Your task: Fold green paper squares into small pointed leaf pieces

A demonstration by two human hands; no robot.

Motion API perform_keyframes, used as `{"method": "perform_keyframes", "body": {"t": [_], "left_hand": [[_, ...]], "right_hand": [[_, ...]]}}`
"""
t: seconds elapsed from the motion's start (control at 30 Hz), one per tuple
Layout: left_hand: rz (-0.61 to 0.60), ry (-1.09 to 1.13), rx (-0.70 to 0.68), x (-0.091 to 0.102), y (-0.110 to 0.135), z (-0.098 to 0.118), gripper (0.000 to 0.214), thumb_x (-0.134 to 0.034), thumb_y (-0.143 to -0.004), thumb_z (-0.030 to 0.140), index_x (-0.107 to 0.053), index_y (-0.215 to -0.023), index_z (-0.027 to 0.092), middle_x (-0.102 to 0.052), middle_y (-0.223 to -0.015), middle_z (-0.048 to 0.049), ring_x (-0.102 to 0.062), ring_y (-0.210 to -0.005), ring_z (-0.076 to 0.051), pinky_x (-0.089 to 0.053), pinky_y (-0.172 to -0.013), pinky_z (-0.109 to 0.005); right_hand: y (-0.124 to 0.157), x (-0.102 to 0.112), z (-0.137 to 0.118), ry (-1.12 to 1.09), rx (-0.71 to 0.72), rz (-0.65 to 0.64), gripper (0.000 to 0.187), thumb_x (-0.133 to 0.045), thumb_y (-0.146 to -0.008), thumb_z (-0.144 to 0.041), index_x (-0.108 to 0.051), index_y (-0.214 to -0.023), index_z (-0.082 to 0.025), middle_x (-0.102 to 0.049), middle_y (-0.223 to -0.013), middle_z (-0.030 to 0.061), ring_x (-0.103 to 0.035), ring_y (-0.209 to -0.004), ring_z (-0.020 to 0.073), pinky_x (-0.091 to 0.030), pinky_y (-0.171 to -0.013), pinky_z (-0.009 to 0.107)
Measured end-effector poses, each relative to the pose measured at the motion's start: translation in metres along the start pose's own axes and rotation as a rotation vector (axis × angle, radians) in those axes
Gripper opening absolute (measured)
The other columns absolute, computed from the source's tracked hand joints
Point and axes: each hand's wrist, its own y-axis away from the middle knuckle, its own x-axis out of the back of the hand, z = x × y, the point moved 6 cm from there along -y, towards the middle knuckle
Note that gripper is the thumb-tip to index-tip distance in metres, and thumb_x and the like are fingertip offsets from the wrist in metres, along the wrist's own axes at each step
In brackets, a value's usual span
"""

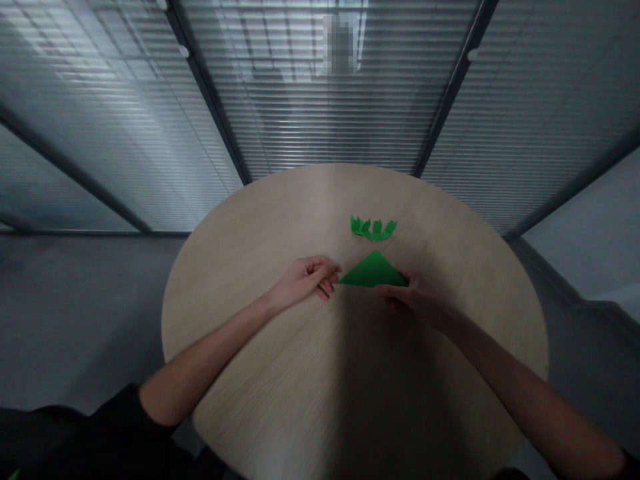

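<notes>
A folded triangle of green paper (374,271) lies flat on the round table, its point towards the far side. My left hand (305,280) pinches its left corner with the fingertips. My right hand (413,299) holds its right corner, with the fingers resting over the paper. Just beyond the triangle lies a small heap of jagged green paper scraps (373,229), which neither hand touches.
The round table of pale wood (240,267) fills the lower middle of the view, with grey floor around it. Beyond its far edge stand glass partitions (320,113) with slatted blinds and dark frames.
</notes>
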Motion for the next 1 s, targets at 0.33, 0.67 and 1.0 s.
{"method": "perform_keyframes", "body": {"t": [0.33, 0.67, 1.0], "left_hand": [[-0.091, -0.067, -0.103, -0.016, 0.009, 0.004, 0.027, -0.072, -0.090, 0.039, -0.065, -0.087, 0.013, -0.067, -0.073, 0.0001, -0.063, -0.058, -0.009, -0.055, -0.056, -0.019], [0.029, -0.079, -0.111, 0.000, 0.008, 0.006, 0.025, -0.071, -0.090, 0.036, -0.063, -0.084, 0.013, -0.067, -0.068, 0.0000, -0.062, -0.056, -0.009, -0.054, -0.058, -0.021], [-0.025, -0.063, -0.120, -0.006, 0.011, 0.011, 0.025, -0.071, -0.088, 0.037, -0.059, -0.083, 0.015, -0.065, -0.067, 0.0012, -0.063, -0.057, -0.009, -0.054, -0.057, -0.021]], "right_hand": [[0.005, -0.016, -0.011, 0.016, 0.052, -0.128, 0.034, -0.081, -0.075, -0.049, -0.070, -0.082, -0.018, -0.067, -0.069, 0.0014, -0.055, -0.052, 0.0110, -0.041, -0.047, 0.023], [-0.003, 0.001, -0.007, -0.097, 0.049, -0.043, 0.035, -0.079, -0.073, -0.051, -0.072, -0.077, -0.017, -0.072, -0.072, 0.0038, -0.055, -0.050, 0.0101, -0.043, -0.049, 0.024], [0.000, -0.003, -0.008, -0.103, 0.010, -0.086, 0.042, -0.067, -0.084, -0.059, -0.070, -0.077, -0.017, -0.072, -0.073, 0.0062, -0.059, -0.053, 0.0126, -0.046, -0.051, 0.026]]}}
